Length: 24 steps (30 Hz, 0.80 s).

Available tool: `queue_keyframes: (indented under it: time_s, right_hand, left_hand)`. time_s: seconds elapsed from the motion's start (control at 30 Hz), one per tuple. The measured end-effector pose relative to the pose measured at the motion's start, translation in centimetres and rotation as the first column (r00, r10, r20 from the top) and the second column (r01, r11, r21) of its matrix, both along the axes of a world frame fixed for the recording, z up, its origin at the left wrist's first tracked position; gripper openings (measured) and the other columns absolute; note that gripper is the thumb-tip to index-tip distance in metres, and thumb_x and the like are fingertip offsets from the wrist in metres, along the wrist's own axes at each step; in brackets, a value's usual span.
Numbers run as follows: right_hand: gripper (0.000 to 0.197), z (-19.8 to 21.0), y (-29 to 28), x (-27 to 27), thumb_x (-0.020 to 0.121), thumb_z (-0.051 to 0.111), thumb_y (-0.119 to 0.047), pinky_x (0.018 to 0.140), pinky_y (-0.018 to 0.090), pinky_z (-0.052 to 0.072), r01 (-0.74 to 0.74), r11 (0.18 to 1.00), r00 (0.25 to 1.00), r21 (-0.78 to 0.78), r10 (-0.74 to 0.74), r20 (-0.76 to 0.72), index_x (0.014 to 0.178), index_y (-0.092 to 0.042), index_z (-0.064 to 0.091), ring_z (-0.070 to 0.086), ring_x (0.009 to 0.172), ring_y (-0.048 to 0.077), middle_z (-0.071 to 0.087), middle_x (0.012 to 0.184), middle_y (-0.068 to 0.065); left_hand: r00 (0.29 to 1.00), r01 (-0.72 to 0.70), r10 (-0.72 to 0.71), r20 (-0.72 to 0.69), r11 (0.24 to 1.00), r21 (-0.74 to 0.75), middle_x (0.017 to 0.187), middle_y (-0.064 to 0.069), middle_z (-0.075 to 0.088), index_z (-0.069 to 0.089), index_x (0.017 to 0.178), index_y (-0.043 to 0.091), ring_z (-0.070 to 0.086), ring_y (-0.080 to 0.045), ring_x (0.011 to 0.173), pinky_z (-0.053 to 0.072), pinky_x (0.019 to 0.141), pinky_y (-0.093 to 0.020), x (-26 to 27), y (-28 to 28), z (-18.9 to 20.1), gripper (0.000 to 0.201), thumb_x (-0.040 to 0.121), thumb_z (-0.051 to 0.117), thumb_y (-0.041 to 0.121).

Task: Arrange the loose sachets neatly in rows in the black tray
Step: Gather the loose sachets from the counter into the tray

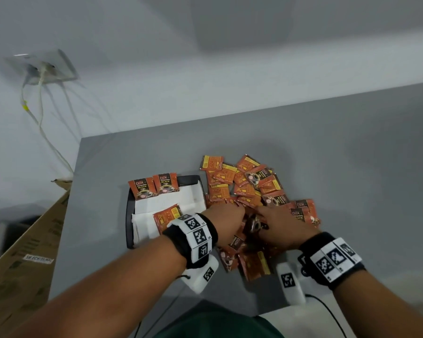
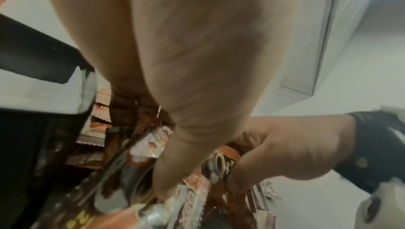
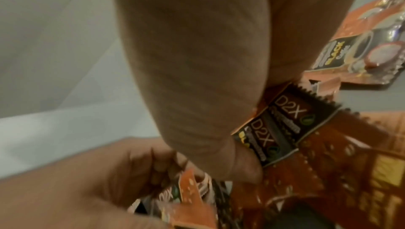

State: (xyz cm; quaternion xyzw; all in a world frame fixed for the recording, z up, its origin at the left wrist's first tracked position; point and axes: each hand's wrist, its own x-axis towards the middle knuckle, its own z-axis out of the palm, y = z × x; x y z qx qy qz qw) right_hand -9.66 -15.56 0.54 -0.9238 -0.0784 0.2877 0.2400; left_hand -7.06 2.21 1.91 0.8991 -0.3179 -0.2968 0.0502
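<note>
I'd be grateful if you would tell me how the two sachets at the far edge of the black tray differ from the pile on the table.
The two sachets stand side by side, leaning on the black tray's far rim; the pile lies jumbled and overlapping on the table. The two both show their fronts; the pile mixes fronts and backs. Both hands, left hand and right hand, work in the pile, not the pair. Same orange design.

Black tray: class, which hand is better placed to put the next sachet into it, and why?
Left. The left hand is beside the black tray; the right hand is on the pile's far side.
</note>
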Motion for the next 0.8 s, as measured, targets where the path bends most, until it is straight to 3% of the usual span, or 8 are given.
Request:
queue_keyframes:
  time_s: [0.13, 0.23, 0.37, 0.47, 0.57, 0.67, 0.73, 0.8]
  right_hand:
    - [0.051, -1.4, 0.6, -0.3, 0.087, 0.069, -0.043, 0.093, 0.032, 0.048, 0.055, 0.996, 0.998, -0.076, -0.053, 0.021, 0.128, -0.026, 0.045, 0.051, 0.109, 0.019, 0.04, 0.121, 0.0]
    - [0.038, -1.3, 0.0, -0.4, 0.09, 0.068, -0.035, 0.091, 0.029, 0.049, 0.078, 0.997, 0.994, 0.024, -0.08, 0.07, 0.122, -0.027, 0.051, 0.054, 0.107, 0.016, 0.046, 0.119, -0.004]
    - [0.017, 0.0, -2.3, -0.4, 0.093, 0.066, -0.025, 0.071, 0.027, 0.049, 0.181, 0.967, 0.982, 0.181, -0.189, 0.027, 0.104, -0.033, 0.058, 0.065, 0.085, 0.006, 0.068, 0.096, -0.011]
    - [0.022, 0.9, -4.3, -0.4, 0.09, 0.071, -0.025, 0.076, 0.031, 0.054, 0.363, 0.876, 0.922, 0.319, -0.386, 0.012, 0.107, -0.037, 0.065, 0.07, 0.085, 0.005, 0.075, 0.094, -0.013]
    - [0.03, 1.4, -5.6, -0.7, 0.089, 0.071, -0.018, 0.089, 0.035, 0.054, 0.404, 0.85, 0.907, 0.338, -0.419, -0.029, 0.11, -0.039, 0.068, 0.072, 0.093, 0.004, 0.076, 0.099, -0.017]
    - [0.022, 1.4, -5.8, -1.4, 0.088, 0.072, -0.021, 0.086, 0.034, 0.055, 0.368, 0.883, 0.928, 0.291, -0.371, -0.046, 0.106, -0.034, 0.07, 0.073, 0.092, 0.009, 0.076, 0.097, -0.012]
    - [0.021, 0.9, -5.3, -2.0, 0.087, 0.072, -0.029, 0.081, 0.031, 0.056, 0.337, 0.918, 0.94, 0.211, -0.339, -0.026, 0.106, -0.032, 0.067, 0.07, 0.092, 0.011, 0.073, 0.099, -0.012]
    - [0.028, 0.1, -4.6, -2.5, 0.088, 0.069, -0.037, 0.078, 0.029, 0.055, 0.293, 0.949, 0.956, 0.12, -0.295, -0.003, 0.115, -0.032, 0.06, 0.067, 0.094, 0.011, 0.068, 0.107, -0.009]
  left_hand:
    - [1.0, -0.014, 0.015, 0.019, 0.999, -0.03, 0.104, -0.011, 0.062, 0.058, 0.115, 0.007, 0.061, -0.029, 0.094, 0.056, 0.081, -0.039, -0.1, 0.5, 0.8, 0.026, 0.09, 0.064, 0.004]
    - [0.999, -0.052, 0.052, 0.003, 0.995, -0.086, 0.105, -0.011, 0.063, 0.062, 0.114, 0.006, 0.062, -0.028, 0.094, 0.056, 0.079, -0.037, 0.1, 0.9, 1.3, 0.027, 0.088, 0.061, 0.0]
    - [0.988, -0.154, 0.149, -0.041, 0.968, -0.197, 0.099, -0.009, 0.065, 0.065, 0.102, 0.007, 0.063, -0.027, 0.089, 0.058, 0.075, -0.04, 0.6, 1.4, 1.5, 0.02, 0.085, 0.057, 0.0]
    - [0.985, -0.13, 0.102, -0.142, 0.97, -0.207, 0.089, -0.012, 0.068, 0.068, 0.084, 0.006, 0.066, -0.03, 0.08, 0.059, 0.068, -0.045, -0.1, 1.2, 1.0, 0.013, 0.083, 0.055, 0.008]
    - [0.985, 0.019, -0.034, -0.17, 0.996, -0.089, 0.094, -0.017, 0.064, 0.064, 0.081, 0.007, 0.064, -0.032, 0.086, 0.056, 0.072, -0.042, -1.8, 0.2, -0.1, 0.011, 0.085, 0.054, 0.008]
    - [0.97, 0.241, -0.234, -0.061, 0.952, 0.19, 0.122, -0.017, 0.054, 0.063, 0.118, 0.014, 0.043, -0.034, 0.121, 0.037, 0.105, -0.053, -2.6, -1.2, -1.5, 0.03, 0.088, 0.06, 0.019]
    - [0.957, 0.281, -0.288, -0.031, 0.895, 0.348, 0.124, -0.016, 0.053, 0.066, 0.11, 0.013, 0.034, -0.039, 0.126, 0.035, 0.106, -0.056, -2.5, -1.9, -2.2, 0.029, 0.089, 0.065, 0.033]
    - [0.982, 0.187, -0.184, -0.042, 0.918, 0.35, 0.123, -0.017, 0.051, 0.067, 0.098, 0.01, 0.034, -0.042, 0.126, 0.041, 0.102, -0.055, -2.4, -2.2, -3.1, 0.029, 0.085, 0.072, 0.036]
